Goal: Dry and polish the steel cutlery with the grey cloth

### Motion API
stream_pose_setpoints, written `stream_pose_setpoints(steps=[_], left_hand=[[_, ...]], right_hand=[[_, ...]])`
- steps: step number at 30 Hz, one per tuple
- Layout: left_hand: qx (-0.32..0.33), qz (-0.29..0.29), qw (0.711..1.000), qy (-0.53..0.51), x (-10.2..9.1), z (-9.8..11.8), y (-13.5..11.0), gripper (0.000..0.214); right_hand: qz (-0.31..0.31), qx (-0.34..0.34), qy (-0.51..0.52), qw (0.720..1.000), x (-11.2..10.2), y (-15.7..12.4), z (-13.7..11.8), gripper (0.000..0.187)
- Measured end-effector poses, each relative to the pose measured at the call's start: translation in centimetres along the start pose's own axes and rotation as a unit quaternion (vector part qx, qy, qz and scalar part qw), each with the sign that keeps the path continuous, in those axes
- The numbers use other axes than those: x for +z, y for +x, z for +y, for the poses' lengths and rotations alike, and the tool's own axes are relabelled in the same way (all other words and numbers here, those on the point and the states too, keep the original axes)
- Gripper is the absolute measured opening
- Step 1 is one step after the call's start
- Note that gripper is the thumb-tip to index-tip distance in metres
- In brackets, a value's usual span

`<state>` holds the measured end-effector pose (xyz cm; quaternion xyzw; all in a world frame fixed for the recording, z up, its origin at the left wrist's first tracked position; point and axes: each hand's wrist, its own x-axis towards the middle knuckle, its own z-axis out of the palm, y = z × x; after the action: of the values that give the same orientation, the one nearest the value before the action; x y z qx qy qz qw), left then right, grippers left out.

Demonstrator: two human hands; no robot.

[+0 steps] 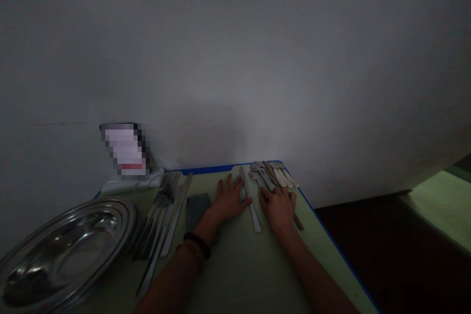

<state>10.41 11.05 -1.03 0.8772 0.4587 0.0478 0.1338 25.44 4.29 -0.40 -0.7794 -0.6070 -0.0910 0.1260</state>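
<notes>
My left hand [228,199] lies flat on the pale green table [243,270], fingers spread, thumb close to a single metal knife [250,201] that lies between my hands. My right hand [280,208] rests palm down on the handles of a row of cutlery [272,174], spoons and pale-handled pieces, at the table's far right corner. Its fingers look loosely curled over them. A dark bracelet sits on my left wrist.
A dark folded cloth [196,208] lies left of my left hand. Further left are a bunch of metal cutlery [165,216] and a large oval steel tray [62,250]. A white folded cloth [132,184] sits by the wall. The blue table edge [331,240] drops off at right.
</notes>
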Motion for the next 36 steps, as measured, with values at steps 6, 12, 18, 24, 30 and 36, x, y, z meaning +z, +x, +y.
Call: stream_pose_setpoints(steps=[6, 12, 18, 24, 30, 36], left_hand=[[0.006, 0.015, 1.0, 0.006, 0.3, -0.1, 0.4, 0.07], [0.02, 0.028, 0.999, 0.015, 0.9, 0.0, 1.2, 0.068], [0.019, 0.043, 0.999, 0.024, 1.2, 0.1, 1.4, 0.061], [0.021, 0.047, 0.998, 0.025, 1.2, 0.2, 1.8, 0.061], [0.019, 0.054, 0.998, 0.029, 1.2, 0.3, 1.7, 0.062], [0.019, 0.058, 0.998, 0.032, 1.3, 0.3, 1.6, 0.061]], right_hand=[[0.012, 0.005, 0.005, 1.0, 0.5, 0.4, 0.0, 0.026], [0.028, 0.004, 0.012, 1.0, 0.7, 0.6, 0.1, 0.027], [0.004, -0.02, 0.016, 1.0, 0.7, 0.9, -0.1, 0.03], [-0.004, -0.017, 0.005, 1.0, 1.4, 1.1, 0.2, 0.033], [0.004, 0.004, 0.009, 1.0, 1.6, 1.2, 0.2, 0.032], [0.028, 0.023, 0.012, 0.999, 1.3, 1.2, 0.3, 0.028]])
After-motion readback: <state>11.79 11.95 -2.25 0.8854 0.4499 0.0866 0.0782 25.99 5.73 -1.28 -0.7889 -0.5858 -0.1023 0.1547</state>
